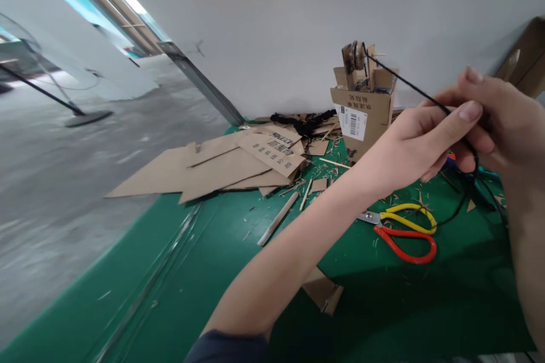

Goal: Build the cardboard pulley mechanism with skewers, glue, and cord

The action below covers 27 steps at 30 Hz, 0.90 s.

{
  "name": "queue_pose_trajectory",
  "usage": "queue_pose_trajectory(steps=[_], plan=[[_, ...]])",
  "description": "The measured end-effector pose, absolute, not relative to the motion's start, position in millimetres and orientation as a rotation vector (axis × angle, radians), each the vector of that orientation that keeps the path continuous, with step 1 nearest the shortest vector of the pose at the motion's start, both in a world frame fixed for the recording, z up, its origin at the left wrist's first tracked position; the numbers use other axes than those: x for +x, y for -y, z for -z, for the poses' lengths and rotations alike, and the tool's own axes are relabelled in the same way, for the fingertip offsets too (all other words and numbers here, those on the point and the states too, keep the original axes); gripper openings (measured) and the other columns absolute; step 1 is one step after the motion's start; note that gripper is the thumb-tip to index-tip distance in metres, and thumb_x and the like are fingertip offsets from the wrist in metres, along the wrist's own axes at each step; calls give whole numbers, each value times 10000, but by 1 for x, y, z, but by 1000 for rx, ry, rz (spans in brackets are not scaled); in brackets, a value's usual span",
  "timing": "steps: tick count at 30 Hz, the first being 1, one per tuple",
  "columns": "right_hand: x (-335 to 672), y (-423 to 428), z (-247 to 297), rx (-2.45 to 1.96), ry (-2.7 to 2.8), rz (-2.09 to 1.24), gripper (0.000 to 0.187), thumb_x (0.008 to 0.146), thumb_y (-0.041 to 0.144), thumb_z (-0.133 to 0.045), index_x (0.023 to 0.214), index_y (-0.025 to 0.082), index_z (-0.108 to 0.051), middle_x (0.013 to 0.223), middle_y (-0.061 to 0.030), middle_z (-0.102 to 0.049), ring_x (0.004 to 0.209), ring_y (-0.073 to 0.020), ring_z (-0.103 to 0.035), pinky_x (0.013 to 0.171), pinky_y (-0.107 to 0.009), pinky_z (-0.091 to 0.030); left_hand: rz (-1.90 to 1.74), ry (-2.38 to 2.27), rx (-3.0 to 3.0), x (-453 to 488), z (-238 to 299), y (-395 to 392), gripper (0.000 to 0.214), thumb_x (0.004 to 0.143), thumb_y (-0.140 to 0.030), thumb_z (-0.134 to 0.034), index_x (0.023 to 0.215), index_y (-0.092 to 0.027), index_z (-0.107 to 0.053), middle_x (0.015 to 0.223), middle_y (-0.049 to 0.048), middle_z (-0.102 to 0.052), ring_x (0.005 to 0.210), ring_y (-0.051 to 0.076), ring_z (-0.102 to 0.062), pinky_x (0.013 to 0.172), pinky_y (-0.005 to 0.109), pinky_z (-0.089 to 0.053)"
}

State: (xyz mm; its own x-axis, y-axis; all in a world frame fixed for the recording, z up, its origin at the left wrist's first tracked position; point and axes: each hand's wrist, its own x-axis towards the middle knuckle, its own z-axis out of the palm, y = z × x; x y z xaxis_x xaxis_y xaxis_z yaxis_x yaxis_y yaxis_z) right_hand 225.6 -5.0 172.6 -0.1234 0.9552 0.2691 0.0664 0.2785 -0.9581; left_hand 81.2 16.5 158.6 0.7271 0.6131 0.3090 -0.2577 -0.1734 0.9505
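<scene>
A black cord [409, 84] runs from a wooden spool [360, 55] on top of a cardboard box [368, 119] to my hands. My left hand [426, 136] is closed, with the cord pinched under its thumb. Overlapping it from the right, my right hand [496, 119] has its fingers curled around the same stretch of cord; their tips are partly hidden behind the left hand. Below the hands the cord hangs in a loop and trails down beside the scissors [406, 232], which have one yellow and one red handle and lie on the green table [204, 272].
Flat cardboard sheets [230, 164] are piled at the table's left edge, with a black tangled bundle [304, 123] behind. Wooden sticks [279, 218] and scraps litter the middle. A cardboard piece [322, 289] lies near my forearm. A white panel [276, 39] stands along the back.
</scene>
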Motion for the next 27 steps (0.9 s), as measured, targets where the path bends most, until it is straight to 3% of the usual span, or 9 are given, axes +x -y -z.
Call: queue_pose_trajectory(steps=[3, 6, 10, 13, 15, 19, 27], plan=[[222, 2, -172, -904, 1468, -1159, 267, 878, 419, -670, 714, 211, -705, 339, 68, -445, 259, -104, -434, 265, -211, -331, -752, -313, 1581, 78, -154, -19, 388, 1035, -327, -447, 765, -123, -638, 560, -20, -586, 380, 18, -373, 384, 199, -269], [221, -2, -170, -885, 1456, -1205, 171, 874, 297, -658, 736, 213, -714, 373, 67, -479, 277, -126, -479, 285, -227, -392, -726, -360, 1622, 74, -150, -20, 409, 1035, -345, -440, 741, -137, -633, 543, -26, -568, 393, 24, -383, 399, 195, -285], [220, -7, -168, -864, 1308, -1122, 189, 849, 203, -657, 660, 185, -649, 470, 72, -409, 309, -37, -321, 304, -178, -211, -648, -426, 1711, 61, -138, -20, 431, 1003, -459, -483, 740, -149, -626, 567, -22, -570, 431, 35, -416, 412, 187, -300], [221, -12, -170, -837, 1141, -1131, 220, 885, 215, -615, 669, 176, -602, 659, 28, -529, 355, -9, -233, 326, -216, -123, -630, -503, 1726, 40, -123, -18, 466, 1005, -498, -446, 731, -150, -592, 564, -24, -535, 448, 43, -418, 406, 182, -281], [222, -14, -172, -844, 1063, -1144, 233, 922, 240, -576, 696, 184, -586, 723, 16, -566, 363, -16, -187, 328, -245, -106, -589, -608, 1732, 21, -112, -17, 479, 1015, -495, -408, 718, -153, -563, 572, -32, -505, 440, 40, -367, 405, 182, -264], [221, -17, -174, -869, 941, -1115, 321, 997, 237, -477, 690, 184, -558, 649, 37, -511, 380, -34, -121, 347, -260, -103, -482, -754, 1858, -21, -95, -14, 478, 1014, -477, -403, 662, -166, -493, 589, -30, -478, 460, 47, -354, 434, 190, -292], [216, -31, -168, -822, 777, -1085, 367, 1034, 194, -429, 681, 171, -528, 640, 44, -446, 390, -28, -168, 349, -210, -143, -358, -1006, 1876, -113, -70, -43, 540, 920, -667, -454, 687, -181, -485, 580, -27, -423, 491, 78, -341, 425, 204, -254]])
